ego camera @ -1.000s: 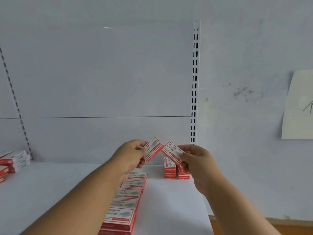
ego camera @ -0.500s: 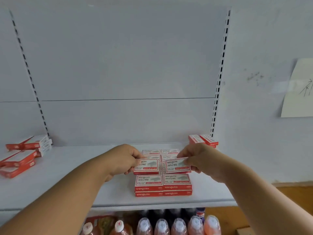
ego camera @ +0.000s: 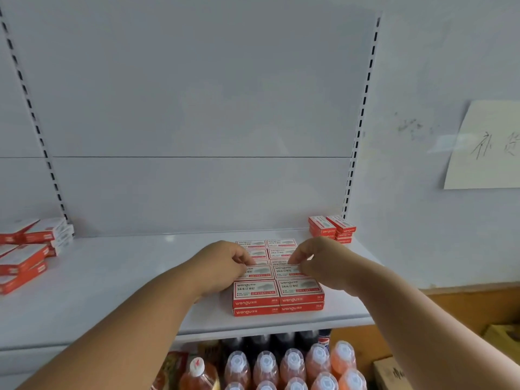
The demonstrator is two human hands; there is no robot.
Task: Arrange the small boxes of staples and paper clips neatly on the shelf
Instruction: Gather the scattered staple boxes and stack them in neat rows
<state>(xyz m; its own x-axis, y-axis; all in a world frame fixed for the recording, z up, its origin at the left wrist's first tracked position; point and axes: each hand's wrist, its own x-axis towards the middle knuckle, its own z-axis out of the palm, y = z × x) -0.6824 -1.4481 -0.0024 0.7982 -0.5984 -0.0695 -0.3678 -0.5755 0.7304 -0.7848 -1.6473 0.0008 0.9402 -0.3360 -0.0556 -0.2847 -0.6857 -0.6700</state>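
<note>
Red-and-white staple boxes lie in two neat columns on the white shelf [ego camera: 112, 277], stacked two high at the front [ego camera: 277, 298]. My left hand [ego camera: 222, 266] pinches a staple box [ego camera: 257, 271] in the left column, just behind the front stack. Beside it, my right hand [ego camera: 318, 260] pinches a second staple box [ego camera: 287, 271] in the right column. Both boxes lie flat and side by side in the second row. My fingers hide their far edges.
A small stack of staple boxes [ego camera: 332, 228] stands at the back right by the slotted upright [ego camera: 363, 114]. Loose, untidy boxes [ego camera: 28, 249] lie at the shelf's left end. Drink bottles [ego camera: 292, 364] fill the shelf below. A paper note [ego camera: 486, 147] hangs on the right wall.
Both hands came down from chest height with a box each and set them flat onto the two columns. The view tilted downward, revealing the bottles below.
</note>
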